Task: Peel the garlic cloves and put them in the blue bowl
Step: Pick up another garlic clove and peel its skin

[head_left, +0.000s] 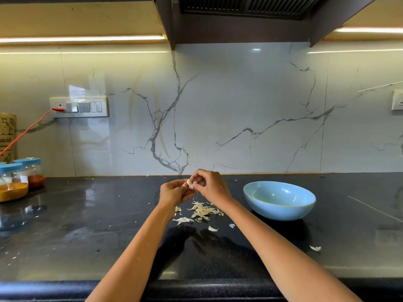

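Leftmost, at 9 o'clock on the black desk [87, 214], two blue-lidded spice jars [17, 179] stand. Centre: left hand [174, 191] and right hand [209, 185] meet above the desk, fingers of both curled, pinching one pale garlic clove [189, 182] between them. Directly below, at 6 o'clock of the hands, a pile of peels [202, 211] lies on the desk. Blue bowl [279, 200] sits at 3 o'clock, near the right hand, apart from it.

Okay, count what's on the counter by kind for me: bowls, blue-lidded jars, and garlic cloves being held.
Blue bowl: 1
Blue-lidded jars: 2 in full view
Garlic clove, pinched between left hand and right hand: 1
Total: 4
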